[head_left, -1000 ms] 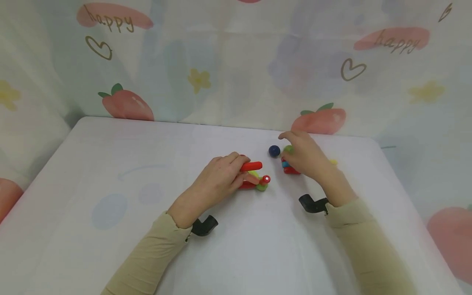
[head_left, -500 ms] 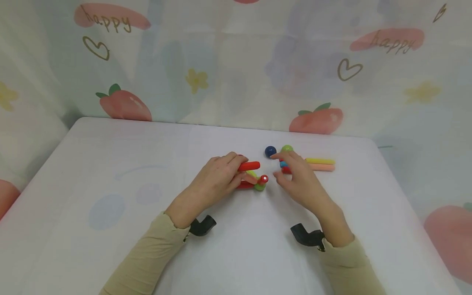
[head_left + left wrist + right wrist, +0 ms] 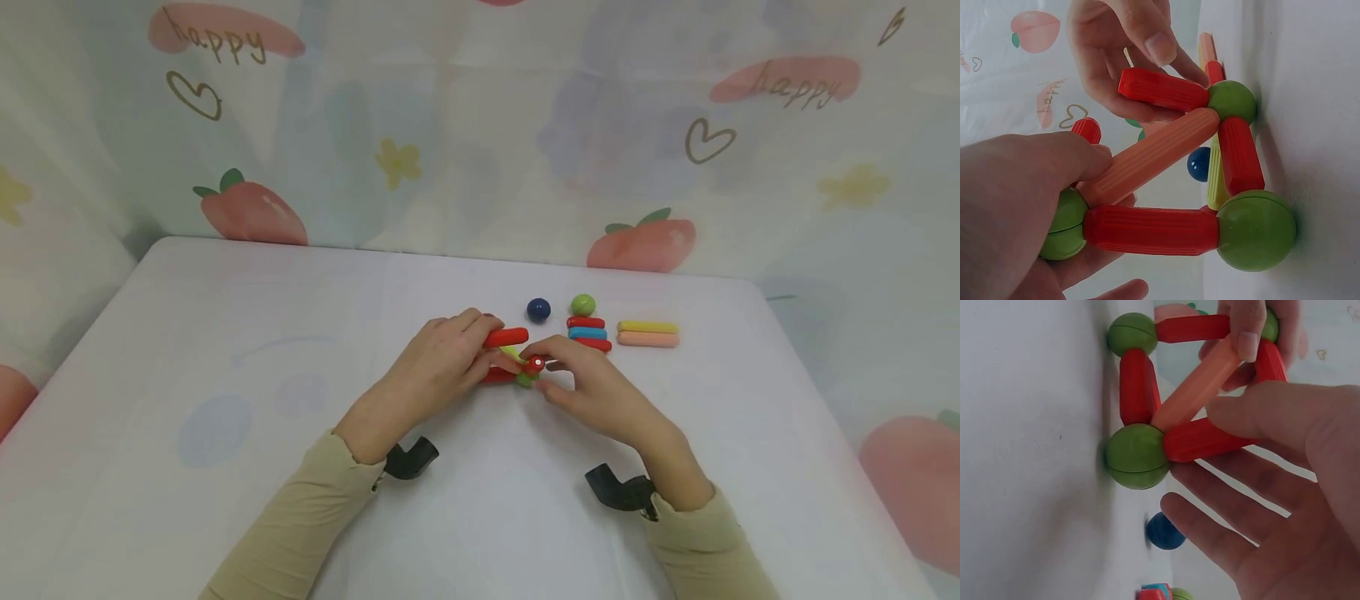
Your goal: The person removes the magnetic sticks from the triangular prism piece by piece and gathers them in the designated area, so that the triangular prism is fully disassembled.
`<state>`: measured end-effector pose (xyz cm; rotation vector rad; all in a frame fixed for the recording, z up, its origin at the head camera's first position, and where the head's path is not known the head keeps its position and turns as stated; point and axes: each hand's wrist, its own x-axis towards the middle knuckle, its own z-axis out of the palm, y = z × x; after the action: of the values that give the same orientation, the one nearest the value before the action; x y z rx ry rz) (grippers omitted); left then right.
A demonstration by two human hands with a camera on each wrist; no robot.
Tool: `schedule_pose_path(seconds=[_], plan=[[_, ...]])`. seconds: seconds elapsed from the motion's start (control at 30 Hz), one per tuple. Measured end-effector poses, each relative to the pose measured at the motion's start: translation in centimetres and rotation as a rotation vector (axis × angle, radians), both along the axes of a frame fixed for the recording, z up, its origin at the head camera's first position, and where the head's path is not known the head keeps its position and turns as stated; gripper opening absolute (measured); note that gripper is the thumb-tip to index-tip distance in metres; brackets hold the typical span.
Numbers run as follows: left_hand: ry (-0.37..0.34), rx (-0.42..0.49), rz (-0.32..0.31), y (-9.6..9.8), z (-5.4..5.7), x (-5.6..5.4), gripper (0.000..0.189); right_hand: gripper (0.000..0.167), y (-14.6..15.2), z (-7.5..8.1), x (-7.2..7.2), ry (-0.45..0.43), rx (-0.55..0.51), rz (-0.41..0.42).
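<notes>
A frame of magnetic rods and balls stands on the white table, with green balls (image 3: 1257,231) at its corners. My left hand (image 3: 431,367) holds its upper corner, thumb on a slanting peach rod (image 3: 1147,156) beside another green ball (image 3: 1063,228). A red rod (image 3: 1154,231) joins that corner to the base. My right hand (image 3: 603,392) pinches a red rod (image 3: 1200,439) that sticks out and up from the near right green ball (image 3: 1138,456). Behind the slanting rod shows a yellow-green rod (image 3: 1215,178). The left hand hides part of the frame in the head view.
Behind the frame lies a dark blue ball (image 3: 538,310), with a loose green ball (image 3: 583,305) to its right. Short red and blue rods (image 3: 587,333) lie in a row beside a yellow rod (image 3: 648,327) and a peach rod (image 3: 648,340). A printed curtain (image 3: 480,167) hangs behind the table.
From above the loose pieces at the back right, my right hand has come left and nearer, onto the frame's red rod. My left hand keeps its grip in place.
</notes>
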<state>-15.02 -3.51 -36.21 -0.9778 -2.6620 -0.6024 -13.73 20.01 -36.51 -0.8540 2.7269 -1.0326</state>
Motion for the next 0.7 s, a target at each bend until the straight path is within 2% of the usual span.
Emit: schedule_pose_path(seconds=[0.17, 0.43, 0.7], plan=[[-0.008, -0.009, 0.005, 0.02, 0.03, -0.01, 0.035, 0.031, -0.12, -0.31, -0.30, 0.015, -0.029, -0.006], [0.010, 0.037, -0.012, -0.07, -0.15, -0.07, 0.034, 0.031, -0.07, -0.56, -0.62, -0.007, -0.043, -0.010], [0.009, 0.039, -0.010, 0.04, -0.13, -0.09, 0.034, 0.031, 0.38, -0.72, -0.68, -0.005, -0.049, 0.006]])
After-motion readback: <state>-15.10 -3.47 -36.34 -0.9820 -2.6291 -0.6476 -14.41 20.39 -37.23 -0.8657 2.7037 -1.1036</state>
